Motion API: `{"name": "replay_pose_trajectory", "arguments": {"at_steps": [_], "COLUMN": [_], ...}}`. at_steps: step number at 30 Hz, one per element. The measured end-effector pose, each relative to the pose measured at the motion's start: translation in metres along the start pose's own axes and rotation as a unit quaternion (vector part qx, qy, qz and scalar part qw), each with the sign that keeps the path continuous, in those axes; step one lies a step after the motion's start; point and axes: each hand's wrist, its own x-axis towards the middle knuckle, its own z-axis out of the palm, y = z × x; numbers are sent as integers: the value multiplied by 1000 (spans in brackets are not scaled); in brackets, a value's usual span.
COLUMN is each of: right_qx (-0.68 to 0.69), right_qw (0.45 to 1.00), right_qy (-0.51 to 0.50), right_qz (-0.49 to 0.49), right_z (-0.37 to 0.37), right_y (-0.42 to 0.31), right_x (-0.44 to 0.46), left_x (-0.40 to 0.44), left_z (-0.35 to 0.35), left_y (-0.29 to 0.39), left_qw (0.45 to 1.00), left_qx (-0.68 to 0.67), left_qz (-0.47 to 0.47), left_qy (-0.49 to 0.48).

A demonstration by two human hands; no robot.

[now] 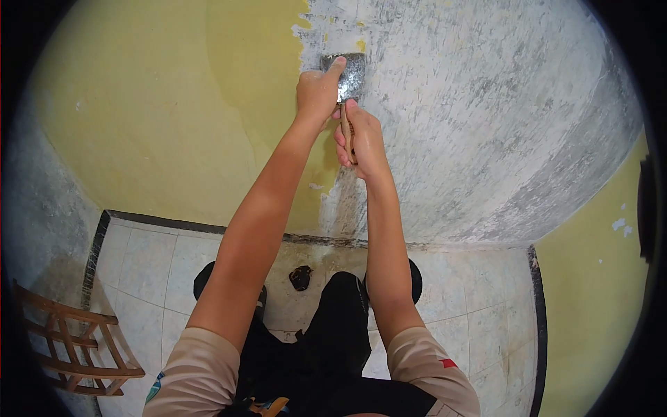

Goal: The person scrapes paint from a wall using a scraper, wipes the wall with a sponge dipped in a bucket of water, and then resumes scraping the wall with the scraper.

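A paint scraper (353, 74) with a wide metal blade and a wooden handle lies against the wall, its blade edge upward. My right hand (366, 137) is wrapped round the handle, thumb near the base of the blade. My left hand (318, 94) grips the blade's left side, the thumb pressed on its face and the other fingers partly hidden. The blade sits at the ragged border between yellow paint (243, 76) on the left and the bare grey-white wall (458, 118) on the right. Small yellow flecks remain by the blade's top edge.
A wooden rack or chair-like frame (83, 340) stands at the lower left. On the tiled floor (160, 260), between my feet, lies a small dark object (300, 278) I cannot identify. A black skirting strip (167, 221) runs along the wall's foot.
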Motion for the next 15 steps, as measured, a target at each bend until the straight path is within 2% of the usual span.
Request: {"name": "replay_pose_trajectory", "arguments": {"at_steps": [5, 8, 10, 15], "right_qx": [-10, -11, -12, -10], "right_qw": [1000, 1000, 1000, 1000], "right_qy": [-1, -5, -5, -13], "right_qz": [3, 7, 11, 23], "right_z": [-2, -5, -6, -9], "right_y": [-2, -2, -4, -7], "right_x": [2, 3, 2, 0], "left_x": [-5, -6, -6, -8], "left_z": [0, 0, 2, 4], "left_y": [3, 3, 4, 2], "left_qw": [998, 999, 997, 995], "left_qx": [-40, -19, -70, -90], "left_qz": [-20, -20, -15, -26], "left_qy": [-35, -26, -23, -24]}}
